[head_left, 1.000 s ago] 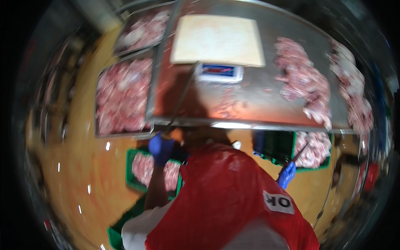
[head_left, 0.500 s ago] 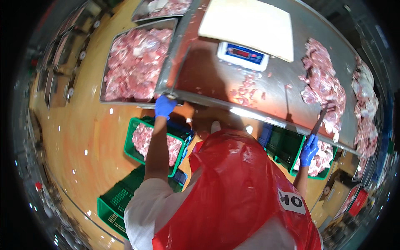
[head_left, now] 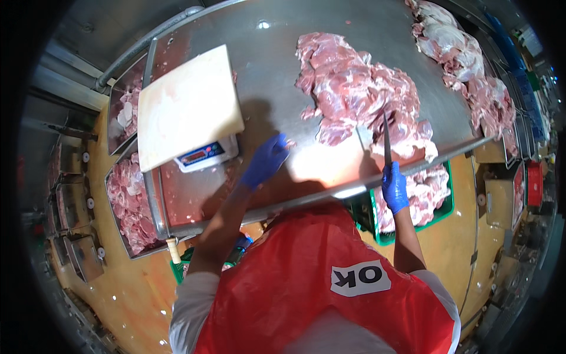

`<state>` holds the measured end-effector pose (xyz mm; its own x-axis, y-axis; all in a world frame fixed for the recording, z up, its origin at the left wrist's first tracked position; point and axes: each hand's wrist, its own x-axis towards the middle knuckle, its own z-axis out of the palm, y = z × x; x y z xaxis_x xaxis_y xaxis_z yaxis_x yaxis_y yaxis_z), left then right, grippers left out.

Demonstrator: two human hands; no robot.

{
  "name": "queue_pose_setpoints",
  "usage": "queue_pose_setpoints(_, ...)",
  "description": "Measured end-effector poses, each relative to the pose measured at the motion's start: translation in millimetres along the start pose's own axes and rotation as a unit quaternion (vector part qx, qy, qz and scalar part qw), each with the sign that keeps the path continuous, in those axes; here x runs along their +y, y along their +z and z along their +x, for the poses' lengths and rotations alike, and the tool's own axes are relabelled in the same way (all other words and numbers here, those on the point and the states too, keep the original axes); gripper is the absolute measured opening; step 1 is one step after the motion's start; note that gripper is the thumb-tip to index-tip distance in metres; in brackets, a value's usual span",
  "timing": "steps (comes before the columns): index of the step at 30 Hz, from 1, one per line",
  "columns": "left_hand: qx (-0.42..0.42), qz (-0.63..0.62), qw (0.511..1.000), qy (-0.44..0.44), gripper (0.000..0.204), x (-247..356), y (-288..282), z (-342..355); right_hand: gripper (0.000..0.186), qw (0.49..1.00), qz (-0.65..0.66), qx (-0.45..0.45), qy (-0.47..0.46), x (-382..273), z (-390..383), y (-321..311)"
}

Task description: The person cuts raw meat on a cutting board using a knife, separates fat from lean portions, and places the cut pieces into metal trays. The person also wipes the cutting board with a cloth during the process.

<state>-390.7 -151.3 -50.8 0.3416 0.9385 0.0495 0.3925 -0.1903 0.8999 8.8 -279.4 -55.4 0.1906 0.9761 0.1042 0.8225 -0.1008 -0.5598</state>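
Note:
My right hand (head_left: 395,189), in a blue glove, is wrapped round the handle of a knife (head_left: 387,138). Its blade points away from me, its tip at the near side of a pile of raw meat (head_left: 365,88) on the steel table. Over the table, to the left of that pile, is my blue-gloved left hand (head_left: 265,162). Its fingers are pressed together, with a small meat scrap (head_left: 289,143) at the fingertips.
A white cutting board (head_left: 190,106) lies over a digital scale (head_left: 206,154) on the steel table (head_left: 265,47). More meat (head_left: 451,50) lies far right. A metal tray of meat (head_left: 132,200) stands left; a green crate (head_left: 451,194) of meat sits below. A pale-handled rod (head_left: 173,251) hangs at the near left corner.
The view has swung right. My left hand has left the table's left corner, by the pale-handled rod, and come over the tabletop to the scrap. My right hand still holds the knife.

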Motion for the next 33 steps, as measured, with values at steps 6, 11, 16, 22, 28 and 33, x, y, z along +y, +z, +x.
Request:
queue_pose_setpoints(6,0.042,-0.297,0.944,-0.140,0.042,34,83,202,0.015,0.989,-0.061,-0.137,-0.007,20,73,-13)
queue_pose_setpoints(11,0.191,-0.058,0.968,-0.150,0.075,-23,133,246,0.021,0.960,-0.092,-0.262,-0.015,-12,159,-6)
queue_pose_setpoints(16,0.188,-0.023,0.961,-0.201,0.076,-11,130,245,0.020,0.952,-0.126,-0.246,-0.130,-51,244,36)
queue_pose_setpoints(22,0.232,0.050,0.944,-0.231,0.062,15,131,245,0.023,0.933,-0.163,-0.299,-0.115,-95,323,100)
queue_pose_setpoints(28,0.204,-0.007,0.960,-0.191,0.048,-2,121,238,0.026,0.926,-0.160,-0.337,-0.060,-41,261,66)
queue_pose_setpoints(33,0.219,-0.066,0.943,-0.243,0.042,7,91,210,0.040,0.926,-0.139,-0.348,-0.052,28,125,-17)
